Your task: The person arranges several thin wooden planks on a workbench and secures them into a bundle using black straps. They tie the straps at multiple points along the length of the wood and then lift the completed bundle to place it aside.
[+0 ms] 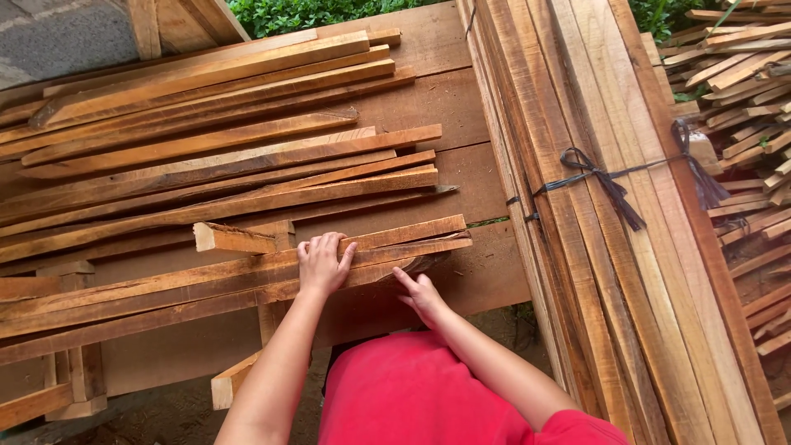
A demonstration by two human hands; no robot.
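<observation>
I laid my left hand point(320, 265) flat, fingers open, on a slat point(206, 284) mid-frame; right hand point(422, 297), fingers loose, touched its underside.

- Loose slats point(214, 165) lie left on the table point(445, 99).
- Tied bundle point(610, 206) lies right.
- Both hands rest on the near slats point(165, 288).

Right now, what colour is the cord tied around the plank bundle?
Black, or very dark grey; the cord shows in the head view.
</observation>
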